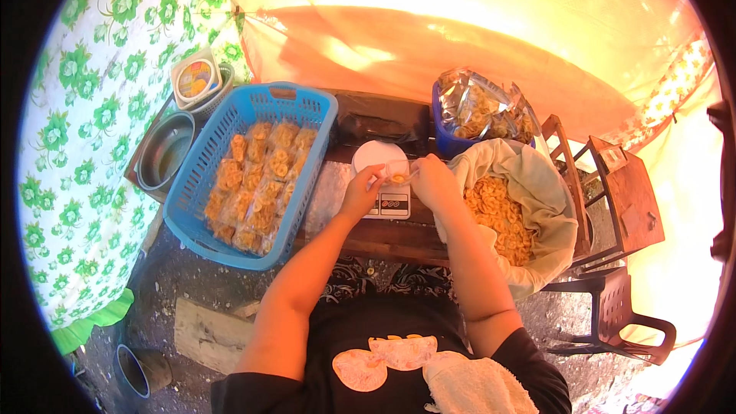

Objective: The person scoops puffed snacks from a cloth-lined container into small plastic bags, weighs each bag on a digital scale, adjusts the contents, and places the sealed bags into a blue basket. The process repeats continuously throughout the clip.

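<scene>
My left hand [363, 191] pinches the left edge of a small clear plastic bag [398, 169] above a white kitchen scale [394, 208]. On the bag's right side is my right hand [432, 181], with its fingers closed at the edge; a few yellow-orange chips show in the bag. To the right, a cloth-lined basin holds a heap of banana chips [500, 218]. On the left stands a blue plastic basket [190, 207] with rows of filled clear packets [259, 184]. Flat clear plastic [329, 195] lies between the basket and the scale.
A blue-purple bin [440, 138] with foil-like bags of chips stands behind the basin. A metal pot [167, 152] and a lidded tub [196, 77] are beyond the basket. A dark plastic chair [612, 310] is at the right, a bucket [144, 371] on the ground at left.
</scene>
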{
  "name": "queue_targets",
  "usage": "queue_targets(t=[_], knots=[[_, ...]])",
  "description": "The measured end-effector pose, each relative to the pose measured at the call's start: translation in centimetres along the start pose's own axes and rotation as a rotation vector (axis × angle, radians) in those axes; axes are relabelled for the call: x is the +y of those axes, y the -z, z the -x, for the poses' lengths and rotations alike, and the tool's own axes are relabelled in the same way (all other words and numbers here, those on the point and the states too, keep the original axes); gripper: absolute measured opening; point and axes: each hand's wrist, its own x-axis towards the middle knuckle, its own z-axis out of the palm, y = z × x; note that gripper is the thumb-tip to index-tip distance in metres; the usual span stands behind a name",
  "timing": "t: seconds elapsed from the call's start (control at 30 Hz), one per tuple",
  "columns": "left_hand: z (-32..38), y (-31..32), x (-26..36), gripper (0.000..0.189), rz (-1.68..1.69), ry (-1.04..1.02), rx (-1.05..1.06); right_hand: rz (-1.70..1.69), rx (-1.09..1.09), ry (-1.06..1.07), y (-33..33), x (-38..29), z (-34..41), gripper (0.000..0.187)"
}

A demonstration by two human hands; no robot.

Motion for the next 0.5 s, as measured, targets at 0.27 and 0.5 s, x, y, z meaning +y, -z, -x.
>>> queue_targets(t=[0.27, 0.5], knots=[[2.3, 3.3, 6.6, 0.009, 0.700, 0.206, -0.317, -0.024, -0.335, 0.026, 9.7, -2.1, 2.7, 0.040], [3.9, 3.3, 9.3, 0.005, 0.849, 0.324, -0.322, -0.453, -0.266, 0.195, 7.4, -0.3, 4.6, 0.029]])
